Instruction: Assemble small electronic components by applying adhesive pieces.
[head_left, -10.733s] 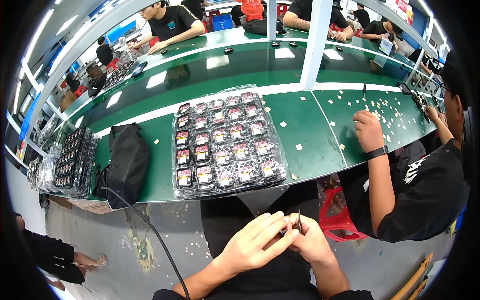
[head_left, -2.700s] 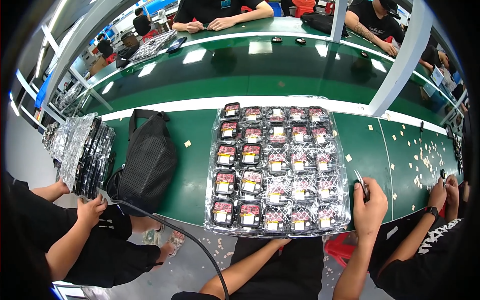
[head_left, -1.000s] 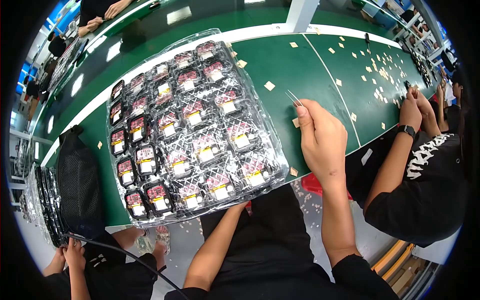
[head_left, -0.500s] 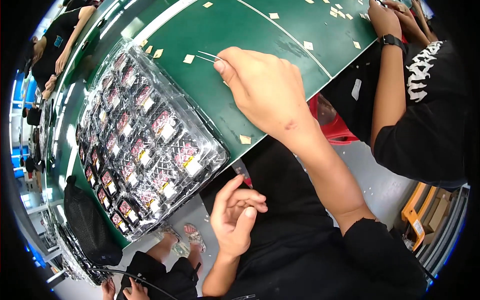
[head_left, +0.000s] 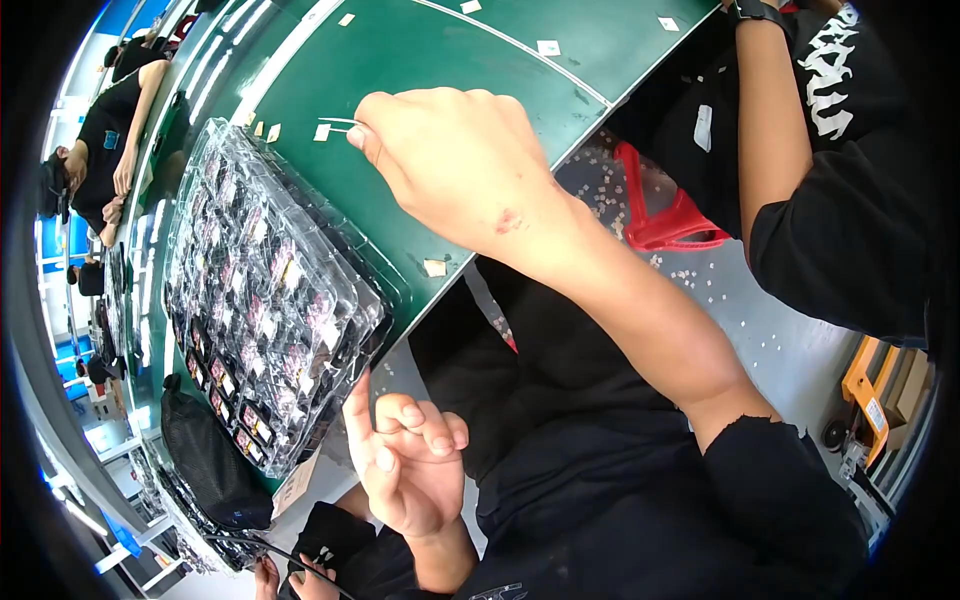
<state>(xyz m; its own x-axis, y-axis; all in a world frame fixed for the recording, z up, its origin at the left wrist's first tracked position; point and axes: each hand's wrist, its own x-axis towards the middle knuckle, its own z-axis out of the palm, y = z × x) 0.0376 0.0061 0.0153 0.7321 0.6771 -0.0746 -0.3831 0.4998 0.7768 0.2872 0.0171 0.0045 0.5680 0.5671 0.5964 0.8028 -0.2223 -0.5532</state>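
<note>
My right hand (head_left: 465,165) is closed on a pair of thin metal tweezers (head_left: 342,122), whose prongs stick out past the thumb and stand a little apart. Their tips are over the green table beside a small pale square (head_left: 321,132); whether they touch it I cannot tell. Palm up, my left hand (head_left: 415,480) is below the near corner of a clear plastic tray (head_left: 345,270). Its index finger is stretched up at the tray's edge, the other fingers loosely bent, with nothing in them. Small dark pieces with pink and white parts fill the tray's pockets.
More pale squares lie scattered on the green table (head_left: 390,60), one (head_left: 434,268) near its edge. A black mesh bag (head_left: 210,460) is left of the tray. At right sits a person in black (head_left: 840,260) by a red stool (head_left: 670,225). Other people are at left and below.
The view has shifted. My right hand with the tweezers has come closer to a pale square by the tray. My left hand's index finger has straightened and reached the tray's edge.
</note>
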